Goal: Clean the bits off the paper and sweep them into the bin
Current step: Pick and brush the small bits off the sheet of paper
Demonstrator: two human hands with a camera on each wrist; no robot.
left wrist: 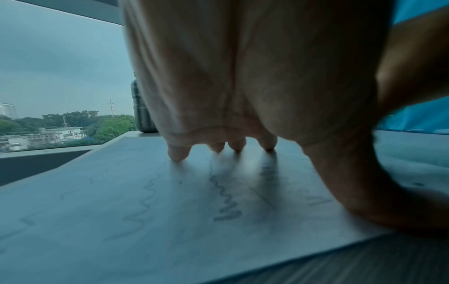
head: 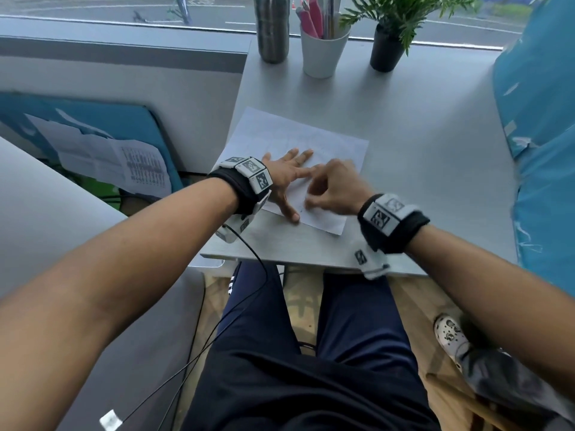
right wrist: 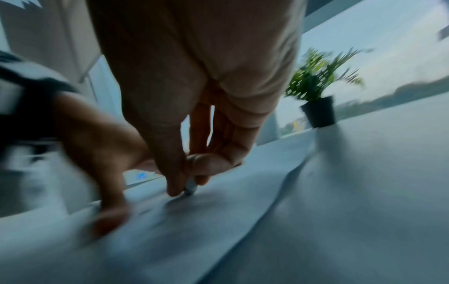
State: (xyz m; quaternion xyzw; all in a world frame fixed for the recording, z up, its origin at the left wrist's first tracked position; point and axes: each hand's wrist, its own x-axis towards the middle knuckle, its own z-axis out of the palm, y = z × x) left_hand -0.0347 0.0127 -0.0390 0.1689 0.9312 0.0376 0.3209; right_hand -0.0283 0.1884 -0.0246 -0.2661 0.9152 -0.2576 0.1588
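A white sheet of paper (head: 298, 138) with faint pencil squiggles (left wrist: 227, 194) lies on the grey desk (head: 429, 157). My left hand (head: 289, 169) lies flat on the sheet with its fingers spread, and the fingertips (left wrist: 178, 154) press down on it. My right hand (head: 329, 188) hovers over the sheet's near part, beside the left thumb. Between thumb and fingers it pinches a small pale eraser-like piece (right wrist: 191, 187), whose tip touches the paper (right wrist: 218, 221). A tiny dark speck (left wrist: 180, 183) sits on the sheet. No bin is in view.
At the back of the desk stand a steel bottle (head: 271, 26), a white cup of pens (head: 323, 48) and a potted plant (head: 392, 42). Blue fabric (head: 541, 150) borders the desk on the right. Printed sheets (head: 102, 157) lie lower down on the left. The desk's front edge is just behind my wrists.
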